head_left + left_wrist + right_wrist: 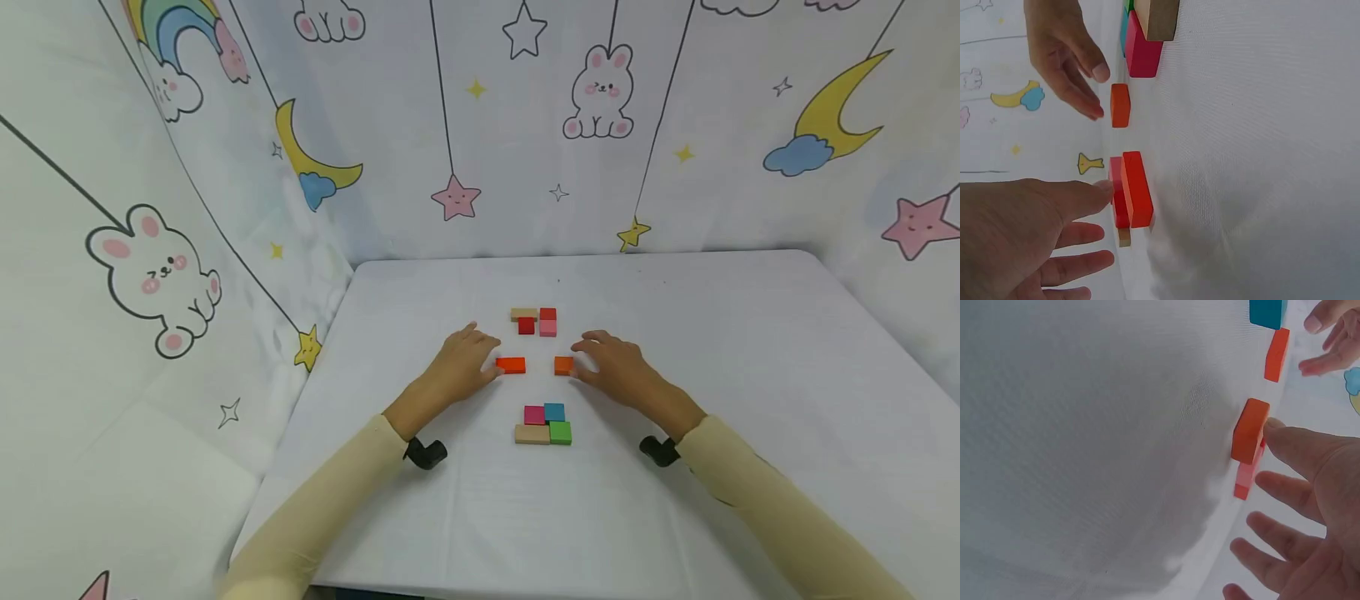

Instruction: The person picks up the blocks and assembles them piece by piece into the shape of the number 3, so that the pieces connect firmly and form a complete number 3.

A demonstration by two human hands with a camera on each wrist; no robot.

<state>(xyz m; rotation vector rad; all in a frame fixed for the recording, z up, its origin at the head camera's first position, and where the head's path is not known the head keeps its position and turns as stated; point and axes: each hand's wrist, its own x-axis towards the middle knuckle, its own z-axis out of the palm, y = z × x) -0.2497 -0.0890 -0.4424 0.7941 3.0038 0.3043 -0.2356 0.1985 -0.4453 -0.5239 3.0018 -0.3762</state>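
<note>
My left hand [463,364] is at the left end of a flat red-orange block [512,365], fingers spread and thumb tip right by it. In the left wrist view that block [1137,189] lies on the cloth just past the thumb. Across from it, my right hand [621,371] hovers beside an orange block [562,366]. Its thumb tip overlaps the orange block's edge [1250,431] in the right wrist view, while the other fingers are spread apart. Neither hand has its fingers curled round a block. A gap separates the two blocks.
Behind the hands lie a tan block [523,313], a dark red block [527,326], a red block [548,313] and a pink block [548,328]. Nearer are magenta [534,414], blue [554,412], tan [532,434] and green [560,432] blocks. White cloth covers the table [675,317].
</note>
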